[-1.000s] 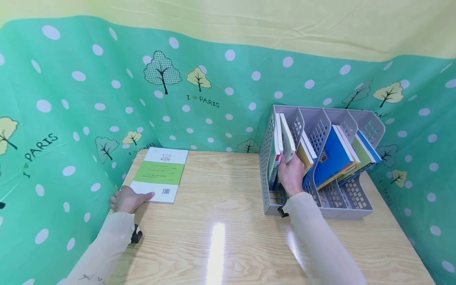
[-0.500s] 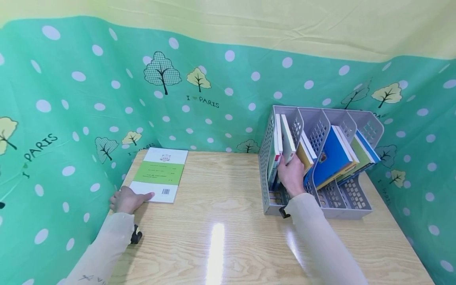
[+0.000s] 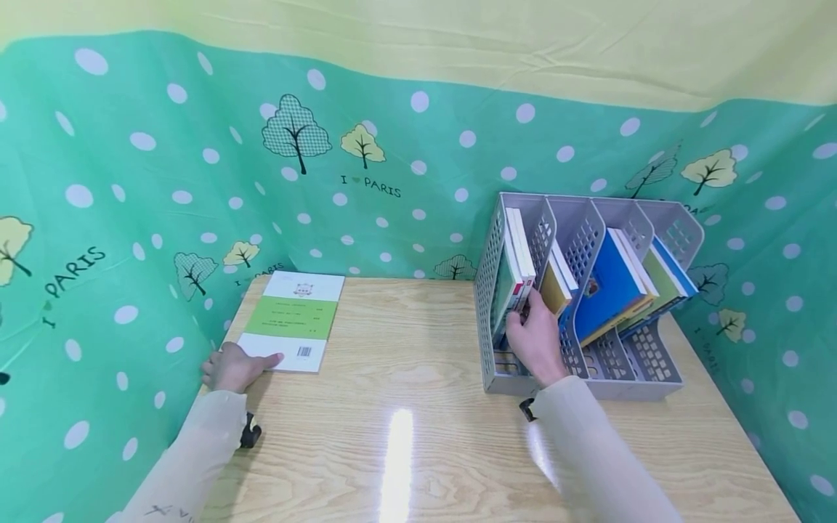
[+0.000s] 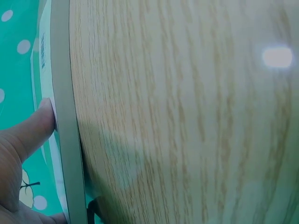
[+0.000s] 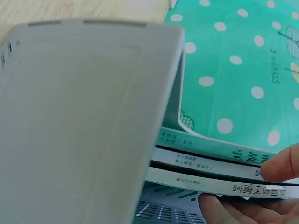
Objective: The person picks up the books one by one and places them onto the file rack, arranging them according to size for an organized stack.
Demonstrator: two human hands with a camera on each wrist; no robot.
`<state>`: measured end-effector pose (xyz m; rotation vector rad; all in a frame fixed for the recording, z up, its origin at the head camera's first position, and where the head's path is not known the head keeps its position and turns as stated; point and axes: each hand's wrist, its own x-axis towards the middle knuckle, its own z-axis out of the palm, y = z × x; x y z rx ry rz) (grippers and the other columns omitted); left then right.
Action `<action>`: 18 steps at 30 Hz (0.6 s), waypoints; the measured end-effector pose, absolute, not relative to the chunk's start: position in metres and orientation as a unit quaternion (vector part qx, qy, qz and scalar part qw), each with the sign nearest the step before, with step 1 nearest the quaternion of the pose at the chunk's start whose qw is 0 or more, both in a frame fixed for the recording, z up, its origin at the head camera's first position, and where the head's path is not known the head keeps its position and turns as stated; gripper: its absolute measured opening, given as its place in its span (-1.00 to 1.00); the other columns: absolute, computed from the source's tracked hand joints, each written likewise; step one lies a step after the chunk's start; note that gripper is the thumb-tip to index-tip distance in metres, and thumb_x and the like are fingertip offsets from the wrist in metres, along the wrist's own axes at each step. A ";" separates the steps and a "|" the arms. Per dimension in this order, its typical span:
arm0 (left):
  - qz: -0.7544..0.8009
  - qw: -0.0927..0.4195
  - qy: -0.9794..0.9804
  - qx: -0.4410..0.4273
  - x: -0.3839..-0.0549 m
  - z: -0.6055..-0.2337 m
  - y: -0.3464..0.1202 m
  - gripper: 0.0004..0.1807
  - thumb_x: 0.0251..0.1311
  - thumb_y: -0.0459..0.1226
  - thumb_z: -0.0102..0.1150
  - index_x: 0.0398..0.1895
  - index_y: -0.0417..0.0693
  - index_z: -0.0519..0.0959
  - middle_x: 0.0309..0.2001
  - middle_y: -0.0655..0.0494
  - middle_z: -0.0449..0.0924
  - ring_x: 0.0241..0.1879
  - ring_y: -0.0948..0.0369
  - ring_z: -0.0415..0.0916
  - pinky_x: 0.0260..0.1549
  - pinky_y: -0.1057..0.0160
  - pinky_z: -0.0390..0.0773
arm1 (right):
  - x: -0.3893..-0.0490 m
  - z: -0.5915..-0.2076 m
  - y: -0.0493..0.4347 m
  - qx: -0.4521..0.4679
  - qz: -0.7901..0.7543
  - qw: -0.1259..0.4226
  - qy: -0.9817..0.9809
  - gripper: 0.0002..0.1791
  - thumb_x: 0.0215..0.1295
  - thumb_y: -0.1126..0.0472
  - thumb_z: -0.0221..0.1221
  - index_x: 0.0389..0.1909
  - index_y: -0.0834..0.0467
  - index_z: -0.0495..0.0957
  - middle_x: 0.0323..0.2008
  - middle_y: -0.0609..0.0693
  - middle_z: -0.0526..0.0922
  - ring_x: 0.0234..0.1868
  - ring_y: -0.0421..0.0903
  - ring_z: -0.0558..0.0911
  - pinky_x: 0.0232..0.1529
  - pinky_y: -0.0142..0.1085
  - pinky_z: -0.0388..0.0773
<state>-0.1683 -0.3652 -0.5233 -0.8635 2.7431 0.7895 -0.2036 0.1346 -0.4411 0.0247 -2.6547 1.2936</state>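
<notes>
My left hand [image 3: 232, 365] rests at the table's left edge, its straight thumb on the near corner of a white book with a green band [image 3: 290, 319], which lies flat with its barcode up. The left wrist view shows that thumb [image 4: 39, 123] on the cover beside the book's thick edge. My right hand [image 3: 538, 338] pinches the lower spine of a thin white book [image 3: 521, 247] standing in the leftmost compartment of a grey file rack [image 3: 578, 388]. In the right wrist view, the thumb [image 5: 282, 165] lies on the spines and the fingers are under the outermost book [image 5: 210, 183].
Other compartments hold a yellow-brown book [image 3: 556, 290], a large blue book [image 3: 608, 287] and green and blue books [image 3: 668, 272], leaning. A polka-dot curtain [image 3: 418, 145] surrounds the wooden table [image 3: 392, 334]. The rack's grey side wall [image 5: 88, 116] fills much of the right wrist view.
The thin white book in my right hand has moved left, from leaning apart to standing against its neighbour. My right hand has shifted slightly down. The left hand has not moved.
</notes>
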 end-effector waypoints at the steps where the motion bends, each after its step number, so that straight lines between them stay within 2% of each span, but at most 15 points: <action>1: 0.265 0.080 0.917 -0.289 -0.168 -0.523 -0.365 0.17 -0.19 0.21 0.40 0.10 -0.62 0.09 -0.14 -0.54 0.13 -0.10 -0.34 0.07 -0.09 -0.27 0.18 | -0.202 -0.441 0.134 0.010 0.433 0.097 -0.896 -0.43 0.36 0.23 -0.06 0.39 0.14 0.18 0.18 0.22 0.47 0.00 0.07 0.57 -0.06 0.02 0.55; 5: 0.267 0.083 0.916 -0.289 -0.168 -0.523 -0.366 0.15 -0.17 0.19 0.40 0.11 -0.62 0.08 -0.12 -0.55 0.14 -0.09 -0.34 0.06 -0.08 -0.27 0.18 | -0.194 -0.441 0.132 0.012 0.423 0.105 -0.900 -0.41 0.34 0.25 -0.04 0.40 0.17 0.16 0.15 0.21 0.49 -0.06 0.04 0.56 -0.10 -0.04 0.55; 10: 0.267 0.083 0.916 -0.286 -0.168 -0.522 -0.366 0.12 -0.14 0.17 0.39 0.10 -0.62 0.09 -0.13 -0.55 0.13 -0.10 -0.34 0.06 -0.09 -0.26 0.17 | -0.186 -0.444 0.134 0.016 0.413 0.098 -0.905 -0.41 0.37 0.25 -0.05 0.40 0.23 0.13 0.22 0.24 0.42 0.15 0.12 0.50 0.11 0.02 0.47; 13: 0.269 0.082 0.917 -0.282 -0.168 -0.522 -0.366 0.10 -0.13 0.16 0.38 0.08 -0.63 0.10 -0.16 -0.53 0.13 -0.12 -0.32 0.06 -0.13 -0.22 0.19 | -0.183 -0.446 0.137 0.016 0.408 0.091 -0.908 -0.42 0.38 0.25 -0.05 0.40 0.24 0.13 0.26 0.25 0.38 0.21 0.15 0.45 0.15 0.04 0.43; 18: 0.279 0.073 0.917 -0.275 -0.168 -0.523 -0.365 -0.08 0.03 0.07 0.29 0.01 -0.66 0.20 -0.18 -0.52 0.18 -0.12 -0.32 0.08 -0.12 -0.21 0.17 | -0.178 -0.447 0.139 0.014 0.394 0.083 -0.915 -0.43 0.39 0.25 -0.04 0.39 0.24 0.14 0.25 0.27 0.38 0.21 0.17 0.44 0.14 0.04 0.44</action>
